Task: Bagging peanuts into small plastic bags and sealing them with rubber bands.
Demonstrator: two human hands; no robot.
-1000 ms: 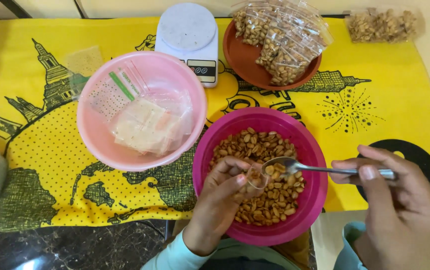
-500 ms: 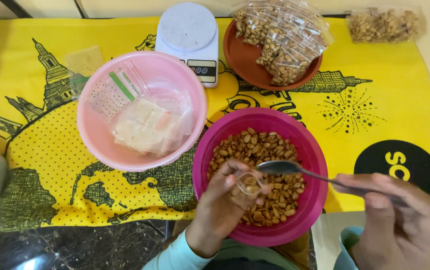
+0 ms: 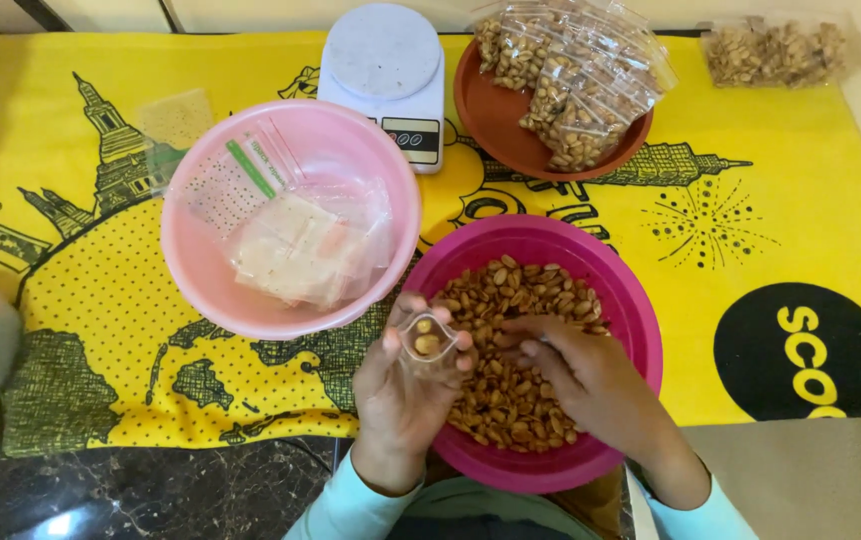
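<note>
Small clear bag (image 3: 426, 340) — open, upright, few nuts inside.

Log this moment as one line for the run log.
left hand: holds small clear bag open | right hand: in peanuts, magenta bowl | nearby: pink bowl of empty bags, scale

This looks like a home kitchen set up for small-batch snack packing. A surface (image 3: 100, 500) of dark marble carries a yellow printed cloth (image 3: 800, 200). Beyond the hands sit a white scale (image 3: 382, 60), a brown plate (image 3: 495, 120) piled with filled nut bags (image 3: 575, 75), and a pink bowl (image 3: 200, 270) of empty bags (image 3: 300, 245).
</note>
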